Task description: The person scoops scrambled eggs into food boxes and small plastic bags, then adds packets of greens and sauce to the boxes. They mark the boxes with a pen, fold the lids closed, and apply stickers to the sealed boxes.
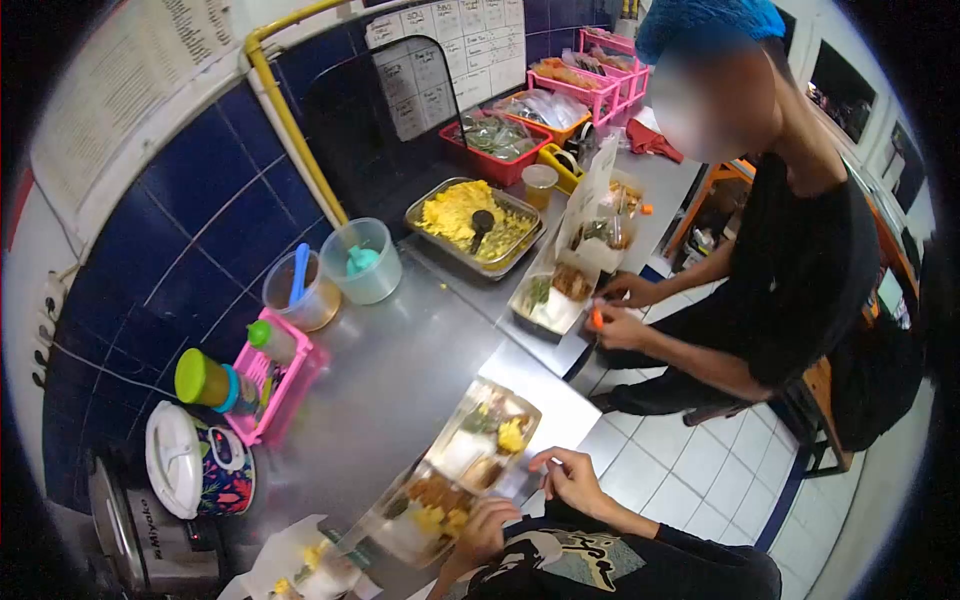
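I'm seeing three food boxes [534, 413] lining the surface's [380, 370] near edge. Two tubs [368, 285] are standing behind them, food tray [440, 243] sitting right of the tubs. Basket [298, 382] is lying left, pot [228, 485] sitting further left. Co-worker [810, 260] is standing right, beside another box [535, 322].

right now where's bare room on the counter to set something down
Widest bare patch: steel counter between pink basket and open meal boxes. A smaller one lies between those and the box before the co-worker. Crowded: around the plastic tubs and metal tray.
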A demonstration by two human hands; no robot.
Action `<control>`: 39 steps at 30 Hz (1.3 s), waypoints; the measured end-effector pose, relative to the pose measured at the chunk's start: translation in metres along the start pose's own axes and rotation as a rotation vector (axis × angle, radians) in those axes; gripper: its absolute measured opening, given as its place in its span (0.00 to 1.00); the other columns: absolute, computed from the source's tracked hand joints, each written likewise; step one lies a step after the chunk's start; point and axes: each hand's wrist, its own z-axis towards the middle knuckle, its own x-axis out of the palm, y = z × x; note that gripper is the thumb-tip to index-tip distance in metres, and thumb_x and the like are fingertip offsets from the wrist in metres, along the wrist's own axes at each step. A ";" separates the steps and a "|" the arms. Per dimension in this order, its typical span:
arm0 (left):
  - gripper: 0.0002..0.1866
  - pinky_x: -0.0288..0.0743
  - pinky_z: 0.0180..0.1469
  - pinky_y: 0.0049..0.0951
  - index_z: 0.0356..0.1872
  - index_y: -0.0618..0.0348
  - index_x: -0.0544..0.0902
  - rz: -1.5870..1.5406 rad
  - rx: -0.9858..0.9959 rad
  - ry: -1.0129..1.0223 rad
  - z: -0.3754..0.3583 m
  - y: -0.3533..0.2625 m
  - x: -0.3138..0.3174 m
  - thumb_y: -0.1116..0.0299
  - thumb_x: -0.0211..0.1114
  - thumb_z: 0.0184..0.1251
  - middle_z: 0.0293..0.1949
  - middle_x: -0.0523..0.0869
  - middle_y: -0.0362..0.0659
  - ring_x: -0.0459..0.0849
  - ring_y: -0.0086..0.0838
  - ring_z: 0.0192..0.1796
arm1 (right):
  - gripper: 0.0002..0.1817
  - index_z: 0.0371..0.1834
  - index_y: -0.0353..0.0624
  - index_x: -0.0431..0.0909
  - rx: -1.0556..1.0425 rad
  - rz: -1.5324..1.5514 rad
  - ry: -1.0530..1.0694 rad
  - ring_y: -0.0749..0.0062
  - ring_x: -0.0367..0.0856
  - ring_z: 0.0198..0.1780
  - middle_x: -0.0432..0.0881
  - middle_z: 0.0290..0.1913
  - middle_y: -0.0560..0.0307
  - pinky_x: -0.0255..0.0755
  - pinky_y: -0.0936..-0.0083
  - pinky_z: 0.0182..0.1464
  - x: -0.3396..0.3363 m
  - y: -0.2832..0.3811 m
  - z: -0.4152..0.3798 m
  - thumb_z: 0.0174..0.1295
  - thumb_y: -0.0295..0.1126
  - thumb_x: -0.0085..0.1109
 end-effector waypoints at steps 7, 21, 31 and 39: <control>0.11 0.77 0.43 0.32 0.44 0.59 0.75 -0.208 -0.388 0.441 0.076 0.008 0.100 0.81 0.52 0.62 0.39 0.81 0.45 0.83 0.33 0.38 | 0.21 0.42 0.34 0.74 -0.068 -0.031 0.153 0.70 0.83 0.33 0.78 0.40 0.49 0.75 0.78 0.36 -0.115 0.006 0.049 0.54 0.10 0.29; 0.11 0.77 0.40 0.28 0.48 0.62 0.73 -0.417 -0.738 1.143 0.022 0.062 0.278 0.70 0.55 0.68 0.42 0.80 0.46 0.81 0.28 0.36 | 0.11 0.28 0.41 0.80 0.516 -0.143 -0.795 0.74 0.78 0.27 0.82 0.26 0.55 0.70 0.77 0.31 -0.283 -0.183 -0.137 0.42 0.17 0.52; 0.13 0.76 0.40 0.27 0.49 0.61 0.72 0.119 -0.924 0.972 0.069 0.105 0.399 0.69 0.56 0.67 0.43 0.78 0.47 0.81 0.29 0.36 | 0.04 0.20 0.40 0.80 0.541 -0.337 -1.015 0.73 0.78 0.20 0.80 0.19 0.52 0.71 0.75 0.22 -0.490 -0.361 -0.203 0.44 0.20 0.55; 0.14 0.76 0.39 0.26 0.51 0.59 0.70 0.159 -1.025 0.886 0.138 0.033 0.560 0.69 0.57 0.66 0.44 0.77 0.48 0.80 0.29 0.35 | 0.08 0.26 0.36 0.82 0.795 -0.182 -0.619 0.60 0.83 0.24 0.82 0.25 0.46 0.78 0.66 0.29 -0.705 -0.377 -0.273 0.48 0.27 0.53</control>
